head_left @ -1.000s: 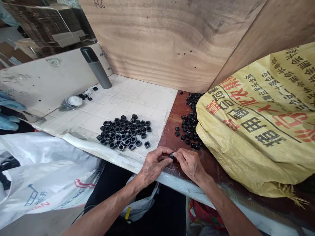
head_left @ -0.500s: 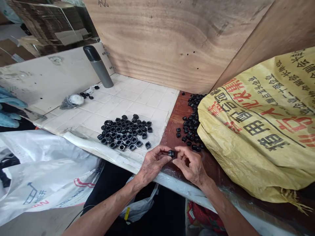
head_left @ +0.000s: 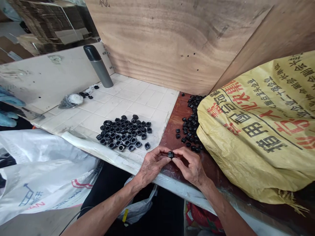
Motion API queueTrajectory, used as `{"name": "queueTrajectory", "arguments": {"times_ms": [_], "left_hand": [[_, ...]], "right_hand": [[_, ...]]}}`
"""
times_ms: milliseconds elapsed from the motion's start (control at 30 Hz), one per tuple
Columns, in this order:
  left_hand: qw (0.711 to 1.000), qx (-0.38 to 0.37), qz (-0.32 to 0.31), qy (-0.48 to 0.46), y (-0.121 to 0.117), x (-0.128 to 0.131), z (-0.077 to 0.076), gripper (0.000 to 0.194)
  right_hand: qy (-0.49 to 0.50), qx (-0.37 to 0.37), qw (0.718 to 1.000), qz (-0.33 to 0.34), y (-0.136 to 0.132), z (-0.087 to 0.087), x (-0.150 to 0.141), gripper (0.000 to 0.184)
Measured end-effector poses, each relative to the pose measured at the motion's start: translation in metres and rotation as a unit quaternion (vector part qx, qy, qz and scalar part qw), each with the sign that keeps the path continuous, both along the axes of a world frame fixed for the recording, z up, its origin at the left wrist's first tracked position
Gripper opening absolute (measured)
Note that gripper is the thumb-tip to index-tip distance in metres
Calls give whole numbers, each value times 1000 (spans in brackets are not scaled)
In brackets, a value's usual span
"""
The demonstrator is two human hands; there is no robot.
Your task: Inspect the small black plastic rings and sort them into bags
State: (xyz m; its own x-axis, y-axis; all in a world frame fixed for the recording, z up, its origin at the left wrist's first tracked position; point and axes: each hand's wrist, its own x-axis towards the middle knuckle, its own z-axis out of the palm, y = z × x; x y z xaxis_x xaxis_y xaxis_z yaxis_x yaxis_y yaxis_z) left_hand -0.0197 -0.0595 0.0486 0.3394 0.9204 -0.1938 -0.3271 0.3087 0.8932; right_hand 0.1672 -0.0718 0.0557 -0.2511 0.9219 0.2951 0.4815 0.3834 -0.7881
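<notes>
Between my two hands, over the front edge of the red-brown board, is a small black plastic fitting [head_left: 170, 154]. My left hand [head_left: 154, 164] pinches it from the left with thumb and forefinger. From the other side, the thumb and fingertips of my right hand [head_left: 190, 165] close on its right end. A cluster of black ring-shaped caps [head_left: 123, 132] lies on the pale tiled board to the left, mostly with their openings up. Beyond my right hand, a heap of small black parts [head_left: 190, 126] spreads out beside the yellow sack.
The yellow woven sack [head_left: 248, 157] covers the right side. A grey thermos [head_left: 99, 67] stands at the back left, near a small plastic bag [head_left: 71, 100]. Wooden panels [head_left: 159, 42] wall the back. A white sack [head_left: 49, 170] hangs at lower left; blue gloves [head_left: 8, 118] show at far left.
My right hand has moved slightly left, and its fingertips now close on the fitting's right end. My left hand keeps its pinch almost unmoved.
</notes>
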Motion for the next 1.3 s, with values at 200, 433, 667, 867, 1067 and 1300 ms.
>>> {"name": "queueTrajectory", "arguments": {"times_ms": [200,433,667,867,1067,1300], "left_hand": [[986,110,0,127,-6,-3,-9,17],[879,389,74,267,-11,-1,-20,25],[885,375,-60,270,-80,-60,-11,28],[852,111,-99,503,-119,-124,-73,17],[772,99,-167,605,-91,-113,-135,28],[739,140,-259,606,-103,-109,-151,29]], "right_hand": [[-14,-35,999,-6,-1,5,-3,7],[10,-112,994,-11,-1,-1,-4,20],[46,-57,997,-10,-26,36,4,11],[-176,-221,933,223,-97,5,-56,17],[-417,-279,858,110,-107,-118,-113,55],[-440,-291,838,139,-100,-136,-130,42]]}}
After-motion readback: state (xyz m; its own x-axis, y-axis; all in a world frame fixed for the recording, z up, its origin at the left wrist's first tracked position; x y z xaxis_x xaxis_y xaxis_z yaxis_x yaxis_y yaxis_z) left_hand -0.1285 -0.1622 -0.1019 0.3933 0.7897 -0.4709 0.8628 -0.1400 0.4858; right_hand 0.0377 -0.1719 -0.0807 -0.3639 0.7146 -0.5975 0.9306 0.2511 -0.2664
